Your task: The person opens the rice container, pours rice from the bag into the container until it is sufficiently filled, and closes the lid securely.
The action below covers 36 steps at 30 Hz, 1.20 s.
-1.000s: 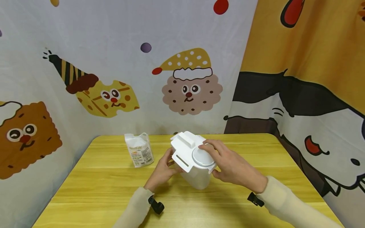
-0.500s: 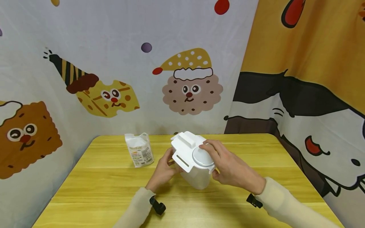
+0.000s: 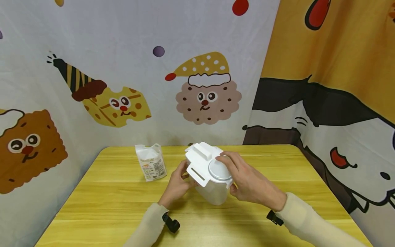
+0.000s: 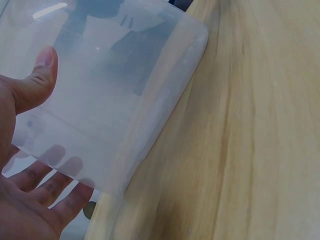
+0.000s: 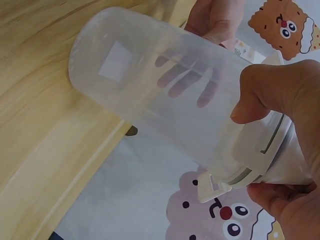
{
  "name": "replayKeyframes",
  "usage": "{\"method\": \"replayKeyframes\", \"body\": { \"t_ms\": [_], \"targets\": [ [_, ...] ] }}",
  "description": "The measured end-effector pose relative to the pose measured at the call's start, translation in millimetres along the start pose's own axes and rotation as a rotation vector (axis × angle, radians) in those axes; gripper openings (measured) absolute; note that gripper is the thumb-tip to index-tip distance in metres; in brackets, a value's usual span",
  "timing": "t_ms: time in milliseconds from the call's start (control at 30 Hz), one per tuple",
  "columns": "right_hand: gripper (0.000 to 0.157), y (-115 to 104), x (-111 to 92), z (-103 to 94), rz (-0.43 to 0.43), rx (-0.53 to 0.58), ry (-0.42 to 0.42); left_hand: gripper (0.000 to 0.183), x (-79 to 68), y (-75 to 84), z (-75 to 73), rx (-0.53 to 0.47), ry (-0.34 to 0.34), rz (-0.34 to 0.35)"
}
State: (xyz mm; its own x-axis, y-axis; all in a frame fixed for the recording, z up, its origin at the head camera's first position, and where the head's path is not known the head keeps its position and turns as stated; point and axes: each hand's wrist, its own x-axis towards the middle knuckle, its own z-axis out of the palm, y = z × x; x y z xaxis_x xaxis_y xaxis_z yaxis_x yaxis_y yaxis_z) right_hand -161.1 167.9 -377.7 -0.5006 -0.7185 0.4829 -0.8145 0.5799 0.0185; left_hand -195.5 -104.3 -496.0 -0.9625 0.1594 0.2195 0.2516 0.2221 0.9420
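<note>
A translucent plastic storage container (image 3: 213, 195) stands on the table, its white lid (image 3: 193, 161) facing me, with a round cap (image 3: 219, 169) near the right end. My left hand (image 3: 178, 184) holds the body from the left; in the left wrist view its thumb (image 4: 44, 72) lies on the near wall and the other fingers go behind. My right hand (image 3: 253, 180) grips the right end of the lid, fingers over the cap and thumb below the edge. Through the clear wall (image 5: 145, 95) in the right wrist view, the left fingers show.
To the left of the container stands a white printed bag (image 3: 151, 163). The yellow wooden table (image 3: 117, 212) reaches back to a cartoon-printed curtain (image 3: 123, 41). Each wrist carries a black strap (image 3: 170, 222).
</note>
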Motion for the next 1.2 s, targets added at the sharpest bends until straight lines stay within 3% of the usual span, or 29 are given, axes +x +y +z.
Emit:
{"method": "replayKeyframes", "body": {
  "t_ms": [1200],
  "targets": [
    [0.097, -1.8, -0.7, 6.3, 0.017, -0.035, 0.024, 0.079, -0.8, 0.5, 1.5, -0.030, 0.037, 0.002]
  ]
}}
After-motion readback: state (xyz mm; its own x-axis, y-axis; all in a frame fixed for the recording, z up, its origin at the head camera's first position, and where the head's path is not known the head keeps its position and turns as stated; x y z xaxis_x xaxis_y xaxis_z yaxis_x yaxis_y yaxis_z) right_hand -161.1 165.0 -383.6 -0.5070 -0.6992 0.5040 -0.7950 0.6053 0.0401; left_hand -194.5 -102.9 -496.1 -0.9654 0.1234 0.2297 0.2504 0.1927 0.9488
